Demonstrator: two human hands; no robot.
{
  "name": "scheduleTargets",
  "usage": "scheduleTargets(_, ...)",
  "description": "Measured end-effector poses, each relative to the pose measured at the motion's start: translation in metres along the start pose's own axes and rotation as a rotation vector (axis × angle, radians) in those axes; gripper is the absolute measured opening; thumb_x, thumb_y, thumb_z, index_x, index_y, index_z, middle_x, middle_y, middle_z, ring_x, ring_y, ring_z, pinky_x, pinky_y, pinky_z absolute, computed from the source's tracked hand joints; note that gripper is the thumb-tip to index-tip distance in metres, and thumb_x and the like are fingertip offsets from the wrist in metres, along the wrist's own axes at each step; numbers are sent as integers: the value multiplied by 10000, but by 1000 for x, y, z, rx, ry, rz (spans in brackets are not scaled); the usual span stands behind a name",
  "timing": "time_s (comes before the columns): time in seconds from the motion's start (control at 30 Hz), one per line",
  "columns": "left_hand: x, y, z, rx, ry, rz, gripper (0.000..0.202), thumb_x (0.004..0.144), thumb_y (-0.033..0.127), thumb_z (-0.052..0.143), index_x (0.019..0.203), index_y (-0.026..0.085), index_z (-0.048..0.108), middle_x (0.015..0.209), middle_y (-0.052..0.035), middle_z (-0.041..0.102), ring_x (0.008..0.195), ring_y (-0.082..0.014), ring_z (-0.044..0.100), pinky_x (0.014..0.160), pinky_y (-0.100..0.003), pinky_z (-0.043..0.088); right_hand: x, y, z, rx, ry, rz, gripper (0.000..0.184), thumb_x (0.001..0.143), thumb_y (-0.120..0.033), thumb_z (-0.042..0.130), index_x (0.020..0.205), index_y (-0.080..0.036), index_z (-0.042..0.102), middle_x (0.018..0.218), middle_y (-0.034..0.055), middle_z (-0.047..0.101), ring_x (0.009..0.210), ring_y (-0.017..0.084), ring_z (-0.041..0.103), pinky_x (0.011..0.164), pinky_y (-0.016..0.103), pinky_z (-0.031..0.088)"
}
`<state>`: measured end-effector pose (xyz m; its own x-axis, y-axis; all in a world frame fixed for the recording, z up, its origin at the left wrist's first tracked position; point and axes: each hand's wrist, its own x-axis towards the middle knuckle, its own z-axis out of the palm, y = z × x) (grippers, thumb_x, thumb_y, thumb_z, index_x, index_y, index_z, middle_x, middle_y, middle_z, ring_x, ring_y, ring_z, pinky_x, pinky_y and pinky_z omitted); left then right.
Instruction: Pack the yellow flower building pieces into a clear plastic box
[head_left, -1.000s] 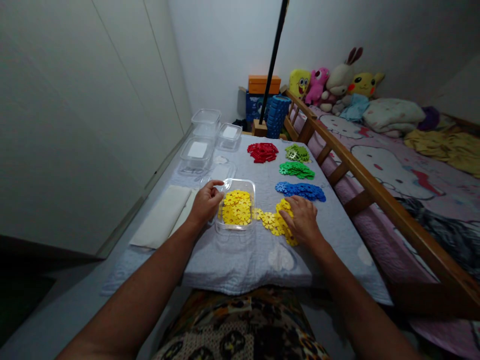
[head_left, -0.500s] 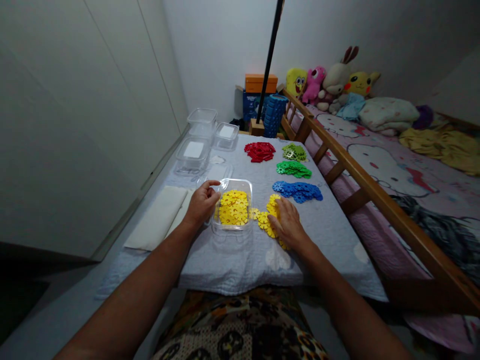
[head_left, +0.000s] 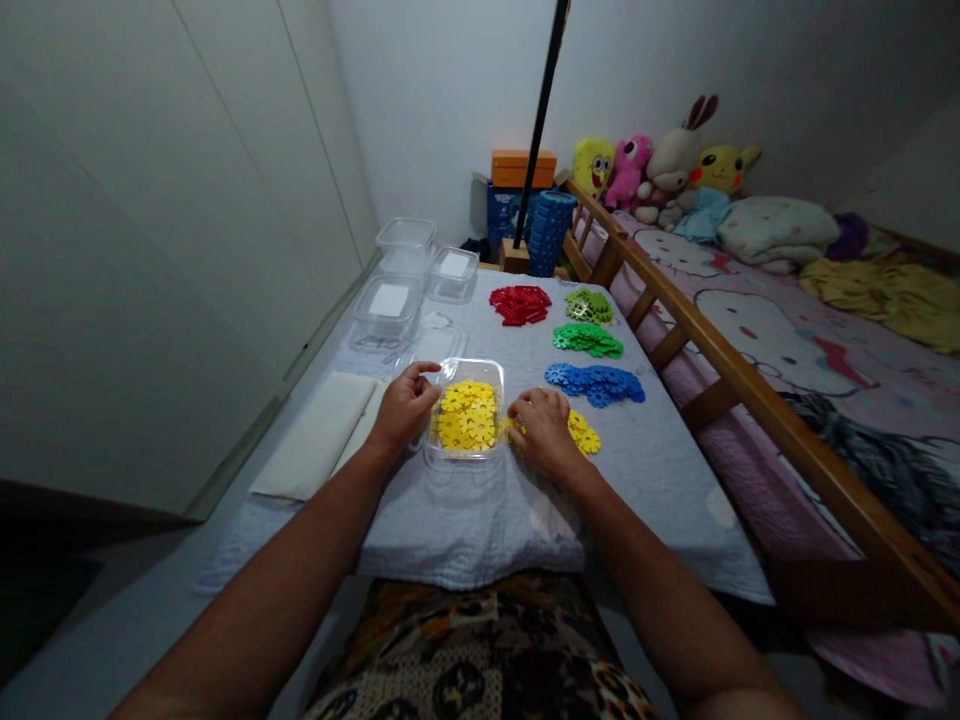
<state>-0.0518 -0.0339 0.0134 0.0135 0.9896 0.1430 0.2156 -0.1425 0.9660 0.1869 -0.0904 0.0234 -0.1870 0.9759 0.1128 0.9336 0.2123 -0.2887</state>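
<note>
Left hand [head_left: 405, 405] pinches the left rim of the clear tub [head_left: 465, 458], near-middle of the table. Right hand [head_left: 541, 432] curls over the loose yellow pieces [head_left: 583, 435] just right of it, and I can't tell if it grips any. A sloppy shove could probably scatter them into the blue pile [head_left: 596, 382] or tip that light tub.

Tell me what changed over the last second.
The right hand slid left over the loose yellow pieces and now sits curled beside the container, at its right wall; the pieces that show now lie to the hand's right. The left hand stayed pinched on the container's left rim. The blue pile, green piles and red pile did not move.
</note>
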Motion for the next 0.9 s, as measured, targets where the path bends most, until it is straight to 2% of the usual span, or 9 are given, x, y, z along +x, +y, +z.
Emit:
scheduleTargets(0.17, -1, 3, 0, -3, 0, -18, 374, 746, 326, 636, 1087, 173, 645, 584, 91, 394, 529, -112, 358, 534, -248, 275, 8, 18, -14, 309, 19, 109, 50, 860, -205, 626, 846, -208, 674, 934, 51, 711, 962, 225, 602, 905, 370, 418)
scheduleTargets(0.27, -1, 3, 0, 6, -3, -23, 377, 741, 330, 635, 1083, 173, 647, 586, 91, 394, 532, -113, 367, 535, -247, 278, 16, 28, -28, 583, 143, 144, 83, 841, -272, 619, 795, -207, 642, 802, 13, 681, 783, 180, 595, 763, 306, 436)
scheduleTargets(0.37, -1, 3, 0, 6, 0, -21, 364, 744, 331, 633, 1075, 178, 650, 589, 88, 398, 535, -114, 374, 535, -246, 279, 25, 22, -40, 724, 255, 127, 145, 832, -347, 640, 800, -205, 654, 787, 6, 686, 750, 170, 592, 723, 289, 442)
scheduleTargets(0.43, -1, 2, 1, 2, -2, -17, 364, 748, 326, 636, 1080, 178, 650, 595, 85, 405, 537, -113, 379, 535, -244, 279, 31, 10, -44, 711, 235, 71, 125, 841, -323, 642, 814, -206, 678, 803, 10, 709, 772, 175, 610, 755, 297, 452)
scheduleTargets(0.53, -1, 0, 1, -4, 2, -10, 365, 750, 317, 642, 1086, 176, 652, 597, 84, 412, 536, -111, 383, 535, -240, 283, 39, -15, -43, 550, 140, -26, 75, 862, -223, 646, 867, -219, 721, 862, 16, 754, 849, 192, 643, 876, 345, 444)
scheduleTargets(0.67, 0, -2, 0, -9, -2, -7, 360, 758, 312, 643, 1091, 175, 656, 590, 87, 407, 532, -108, 385, 536, -236, 291, 49, -40, -34, 287, 64, -72, 151, 887, -158, 675, 991, -241, 746, 960, 32, 784, 991, 233, 638, 1008, 432, 346)
scheduleTargets(0.8, 0, -3, 0, -10, -8, -6, 358, 767, 315, 640, 1095, 172, 655, 588, 88, 406, 530, -108, 380, 535, -236, 296, 54, -48, -25, 158, 8, -57, 222, 910, -147, 656, 1090, -247, 740, 1007, 57, 782, 1059, 257, 604, 1006, 438, 304)
scheduleTargets(0.9, 0, -3, 0, 1, -5, -8, 362, 767, 321, 639, 1098, 175, 658, 592, 86, 406, 532, -110, 383, 535, -238, 292, 54, -39, -27, 140, 20, -51, 219, 926, -167, 636, 1095, -254, 746, 1048, 64, 784, 1080, 266, 590, 992, 434, 310)
